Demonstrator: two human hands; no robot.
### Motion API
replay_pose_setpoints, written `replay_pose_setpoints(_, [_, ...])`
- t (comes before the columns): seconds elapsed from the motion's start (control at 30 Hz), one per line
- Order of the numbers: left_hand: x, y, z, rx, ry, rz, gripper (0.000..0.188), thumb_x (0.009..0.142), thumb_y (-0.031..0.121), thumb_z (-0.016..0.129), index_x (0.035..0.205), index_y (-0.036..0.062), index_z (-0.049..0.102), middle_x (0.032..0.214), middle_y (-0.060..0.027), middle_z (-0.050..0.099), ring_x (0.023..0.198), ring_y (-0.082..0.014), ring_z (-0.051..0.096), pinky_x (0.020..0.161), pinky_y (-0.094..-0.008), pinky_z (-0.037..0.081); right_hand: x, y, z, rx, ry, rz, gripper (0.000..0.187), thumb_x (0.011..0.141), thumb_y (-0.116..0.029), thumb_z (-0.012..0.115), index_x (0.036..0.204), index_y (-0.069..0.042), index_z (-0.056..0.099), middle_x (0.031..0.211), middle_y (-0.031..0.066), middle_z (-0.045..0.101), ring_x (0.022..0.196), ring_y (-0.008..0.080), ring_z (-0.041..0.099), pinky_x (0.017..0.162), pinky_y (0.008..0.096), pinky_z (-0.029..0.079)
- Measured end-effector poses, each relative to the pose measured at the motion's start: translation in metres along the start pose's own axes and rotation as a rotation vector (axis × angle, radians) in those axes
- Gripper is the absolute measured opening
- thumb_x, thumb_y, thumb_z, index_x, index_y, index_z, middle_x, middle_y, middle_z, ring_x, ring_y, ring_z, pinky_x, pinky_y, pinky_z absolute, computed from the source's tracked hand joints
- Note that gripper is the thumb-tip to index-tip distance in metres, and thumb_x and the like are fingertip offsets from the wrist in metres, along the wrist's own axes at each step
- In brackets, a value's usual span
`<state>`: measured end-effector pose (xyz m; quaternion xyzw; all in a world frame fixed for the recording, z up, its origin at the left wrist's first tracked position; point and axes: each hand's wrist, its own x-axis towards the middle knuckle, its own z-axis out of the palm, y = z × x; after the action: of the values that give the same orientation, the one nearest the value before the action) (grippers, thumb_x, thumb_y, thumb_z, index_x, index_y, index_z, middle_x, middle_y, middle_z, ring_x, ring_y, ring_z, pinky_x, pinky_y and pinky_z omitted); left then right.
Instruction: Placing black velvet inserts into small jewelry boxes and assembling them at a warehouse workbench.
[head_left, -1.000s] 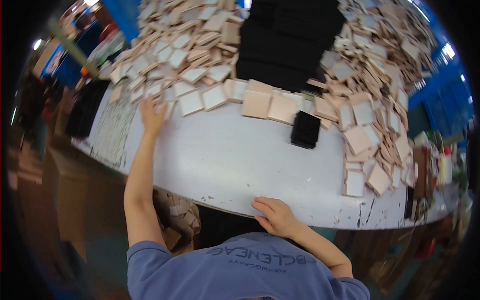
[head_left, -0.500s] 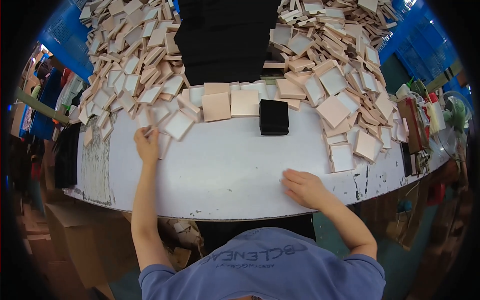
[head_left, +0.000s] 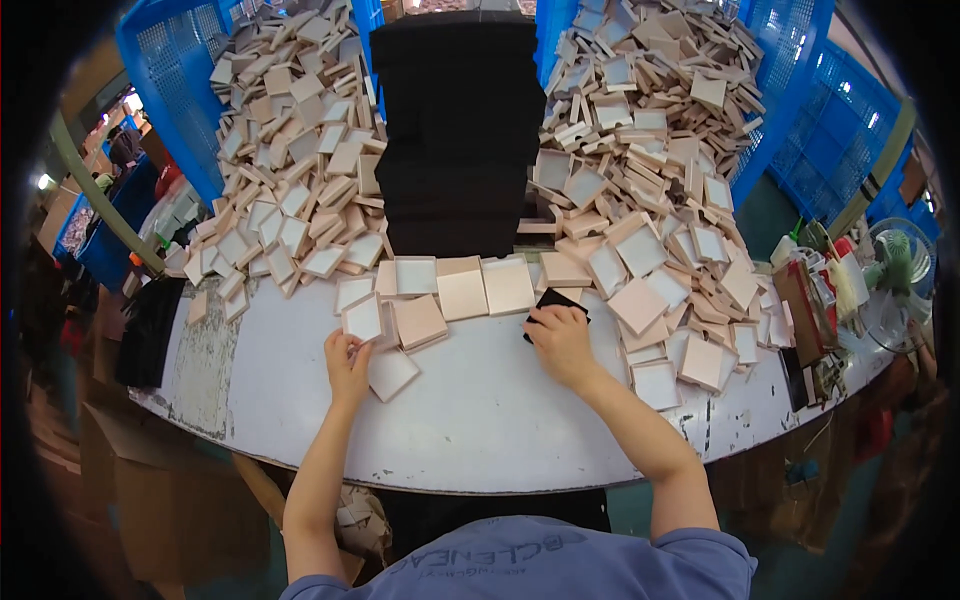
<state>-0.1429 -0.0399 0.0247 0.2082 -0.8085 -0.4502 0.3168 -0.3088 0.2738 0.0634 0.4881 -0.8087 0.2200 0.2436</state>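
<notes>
My left hand (head_left: 348, 368) has its fingers curled at the lower edge of a shallow cardboard box half (head_left: 362, 319), pink-beige outside and white inside. Another open half (head_left: 392, 374) lies flat just right of that hand, and a closed-side-up one (head_left: 420, 321) rests above it. My right hand (head_left: 562, 345) reaches over a small stack of black square pads (head_left: 556, 298), fingers closed on it; the hand hides most of the stack. Left of the pads, two pale box halves (head_left: 509, 285) sit side by side.
A tall black stack (head_left: 455, 135) stands at the back middle. Heaps of box halves rise on its left (head_left: 290, 180) and right (head_left: 640, 150), against blue perforated crates (head_left: 175, 85). A small fan (head_left: 895, 265) stands at the right table end.
My left hand has brought a box half away from the left heap, rightward. My right hand has moved from bare table onto the black pads. The view has tilted up.
</notes>
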Motion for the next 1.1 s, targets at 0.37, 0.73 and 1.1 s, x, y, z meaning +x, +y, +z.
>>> replay_pose_setpoints(0.37, [-0.095,0.086,0.038,0.105,-0.4,0.588,0.022,0.065,0.002,0.068,0.082,0.0038,0.054,0.118,-0.0261,0.043,0.106,-0.0404,0.046,0.089,-0.0447,0.04,0.011,0.015,-0.008,0.314,0.051,0.3,0.019,0.069,-0.006,0.065,0.088,-0.001,0.061,0.103,0.0132,0.06,0.096,0.0306,0.056,0.083,0.0368,0.045])
replay_pose_setpoints(0.73, [-0.124,0.1,0.063,0.222,-0.768,0.564,0.019,0.075,0.019,0.066,0.085,0.0056,0.056,0.132,-0.0252,0.034,0.123,-0.0454,0.031,0.099,-0.0532,0.027,0.007,0.02,-0.043,0.381,0.585,0.496,0.006,0.079,-0.001,0.057,0.085,-0.001,0.058,0.092,0.0156,0.06,0.086,0.0307,0.058,0.074,0.035,0.046])
replay_pose_setpoints(1.1, [-0.124,0.095,0.067,0.104,-0.693,0.502,0.036,0.064,0.024,0.077,0.082,0.0045,0.053,0.125,-0.0264,0.037,0.118,-0.0426,0.037,0.096,-0.0463,0.034,-0.073,-0.083,-0.03,0.242,-0.184,-0.133,0.012,0.065,-0.011,0.06,0.077,-0.015,0.063,0.073,-0.0024,0.052,0.072,0.0157,0.051,0.066,0.0325,0.037])
